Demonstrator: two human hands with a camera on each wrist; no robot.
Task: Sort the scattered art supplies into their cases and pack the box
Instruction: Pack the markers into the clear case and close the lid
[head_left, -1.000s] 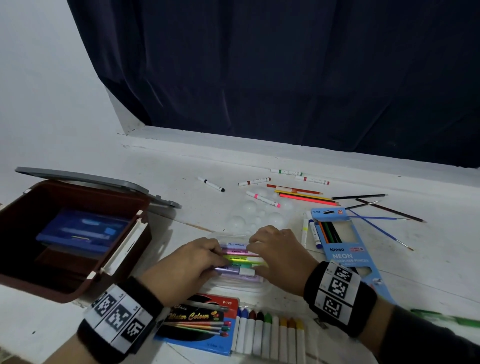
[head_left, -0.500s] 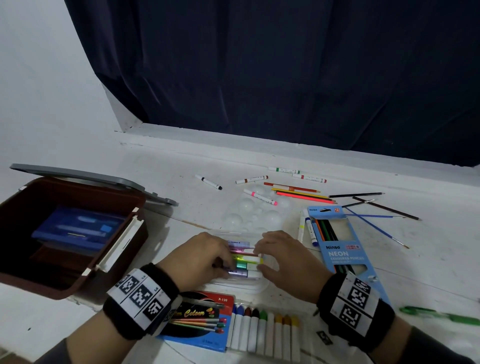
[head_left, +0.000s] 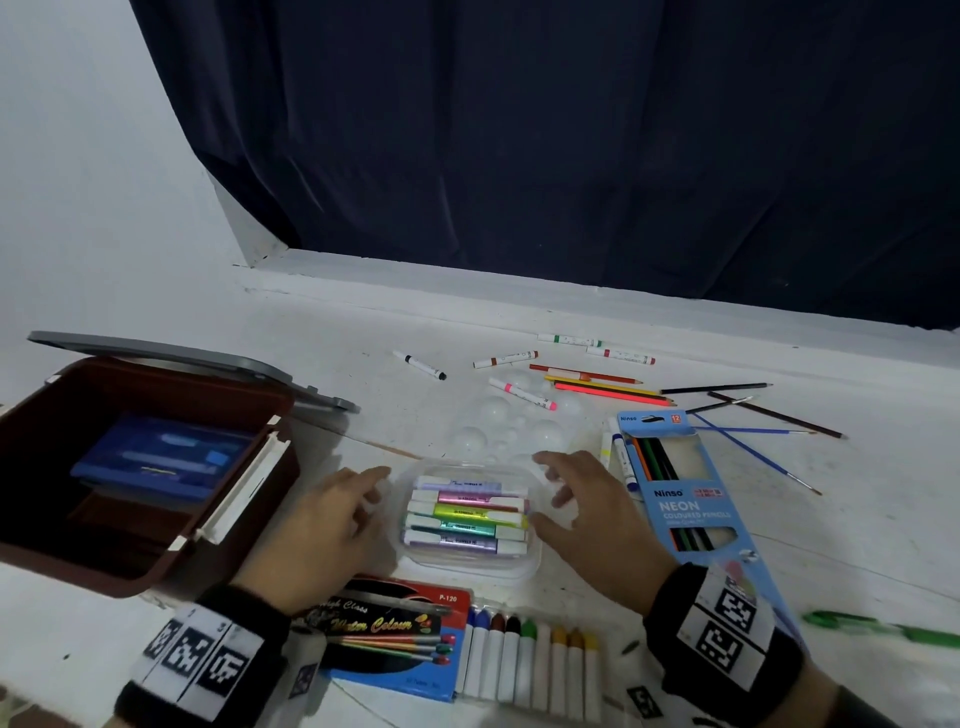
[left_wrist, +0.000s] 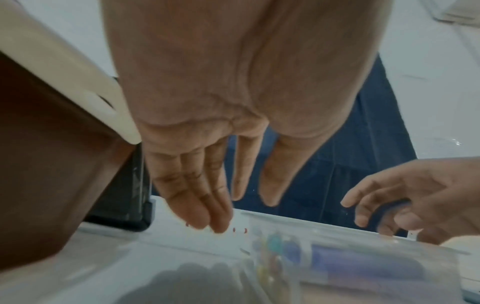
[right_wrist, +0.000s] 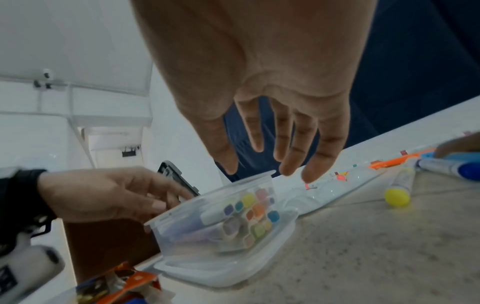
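Note:
A clear plastic case (head_left: 470, 564) (right_wrist: 223, 236) full of pastel highlighters (head_left: 465, 512) sits on the white table between my hands. My left hand (head_left: 337, 512) (left_wrist: 207, 174) hovers just left of it, fingers straight and empty. My right hand (head_left: 582, 506) (right_wrist: 280, 148) hovers at its right side, fingers spread, holding nothing. The brown storage box (head_left: 93, 566) stands open at the left with a blue case (head_left: 156, 457) inside.
A watercolour pack (head_left: 395, 634) and a row of crayons (head_left: 530, 665) lie near me. A blue Neon pencil box (head_left: 691, 504) lies on the right. Loose markers (head_left: 519, 392), pencils (head_left: 608, 389) and brushes (head_left: 753, 452) are scattered behind; a clear palette (head_left: 509, 431) too. A green pen (head_left: 883, 626) lies far right.
Both hands have lifted off the highlighter case and moved apart, leaving the highlighters uncovered.

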